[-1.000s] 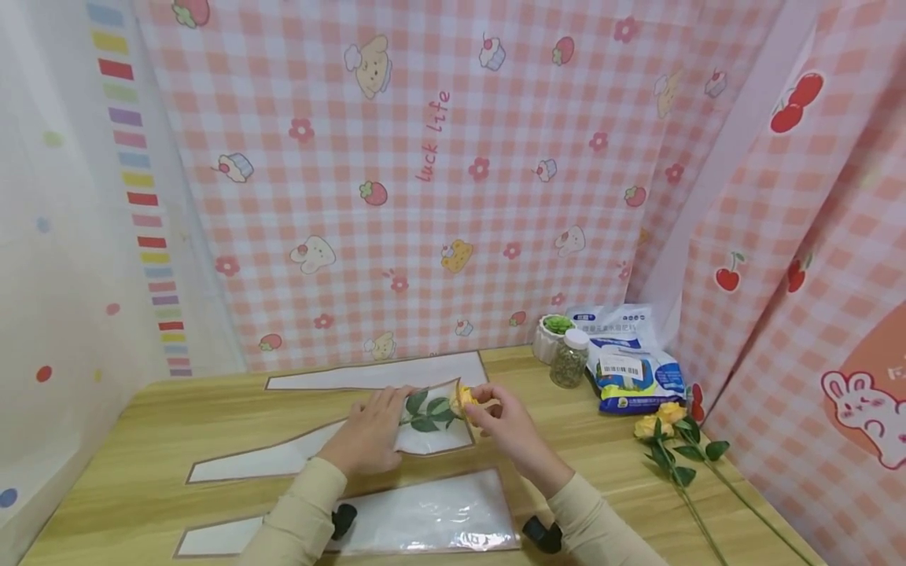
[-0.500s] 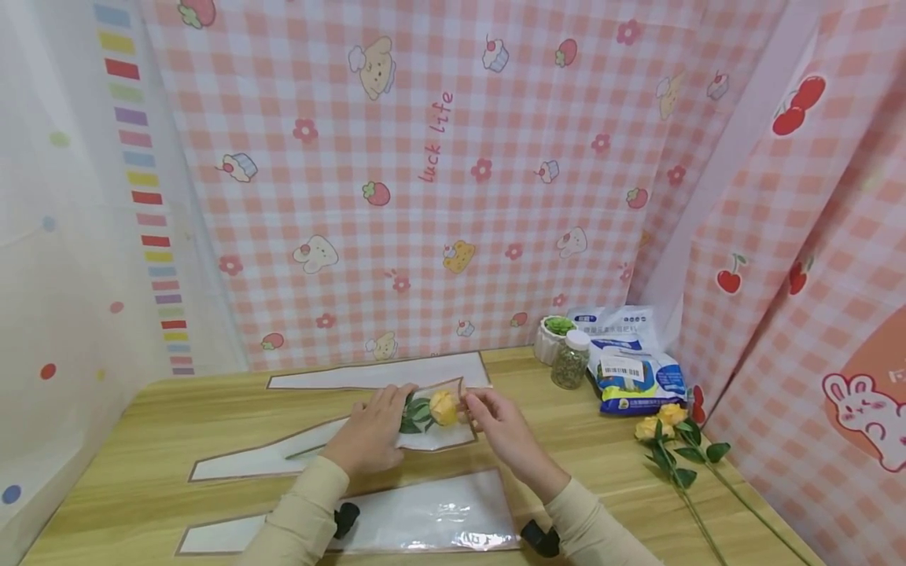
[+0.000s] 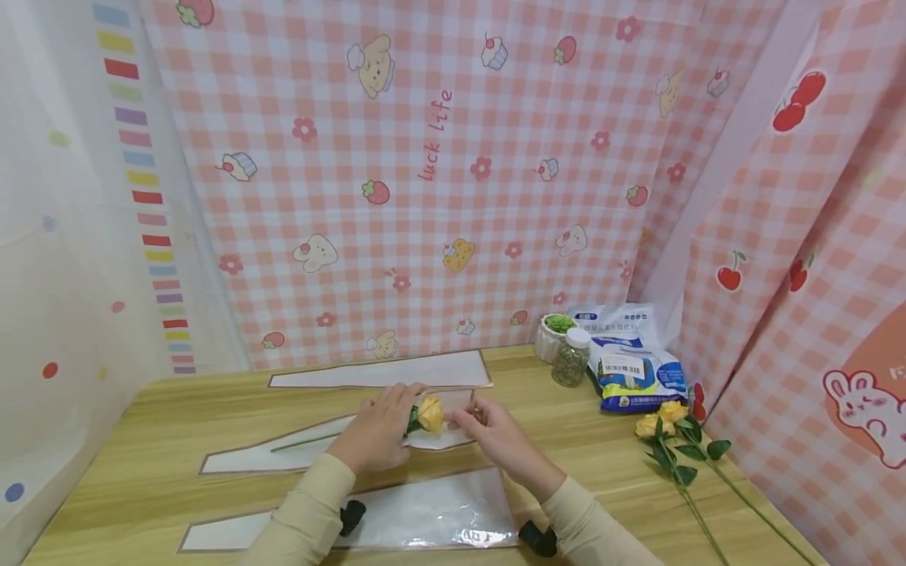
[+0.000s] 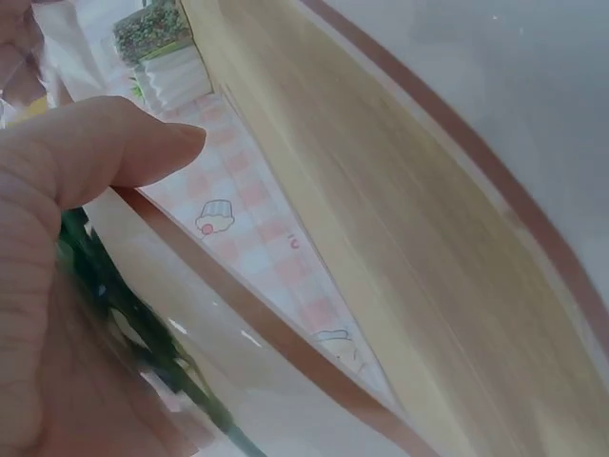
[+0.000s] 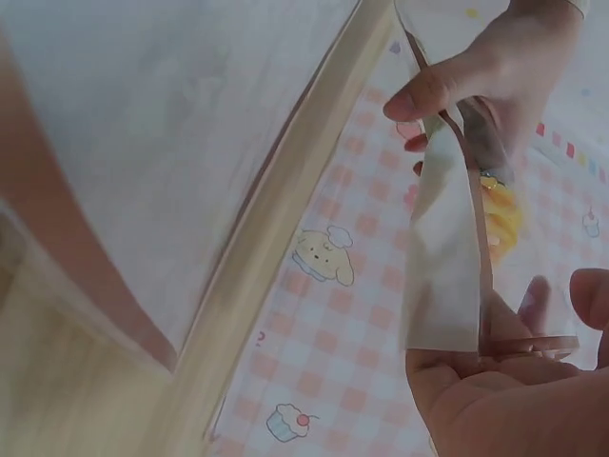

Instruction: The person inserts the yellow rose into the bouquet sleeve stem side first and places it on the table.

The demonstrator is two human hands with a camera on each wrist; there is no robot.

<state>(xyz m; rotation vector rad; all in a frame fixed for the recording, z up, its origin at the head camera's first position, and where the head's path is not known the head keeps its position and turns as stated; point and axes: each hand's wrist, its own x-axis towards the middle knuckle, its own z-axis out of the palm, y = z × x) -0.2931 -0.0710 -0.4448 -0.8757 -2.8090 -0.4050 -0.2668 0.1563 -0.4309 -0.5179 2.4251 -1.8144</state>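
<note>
A single yellow rose (image 3: 429,414) lies inside a white flower sleeve (image 3: 241,459) with a brown border and a clear front. Its green stem (image 3: 304,443) shows along the narrow end. My left hand (image 3: 378,428) grips the sleeve's middle, thumb over the front, covering most of the leaves. In the left wrist view, dark leaves (image 4: 124,305) show behind the plastic, below the thumb. At the wide mouth, my right hand (image 3: 499,436) holds the sleeve's edge. Seen from the right wrist, the bloom (image 5: 500,219) sits between the two hands, behind clear film.
Another sleeve (image 3: 382,371) lies flat at the back, and one more (image 3: 432,511) in front under my forearms. Two yellow roses (image 3: 658,420) lie at right. Behind them stand a lidded jar (image 3: 570,360), a potted plant (image 3: 552,338) and printed bags (image 3: 633,377) against the curtain.
The rose has slid left, deeper into the sleeve, its bloom moving toward my left hand. My right hand has let go of the bloom and now holds the sleeve's edge.
</note>
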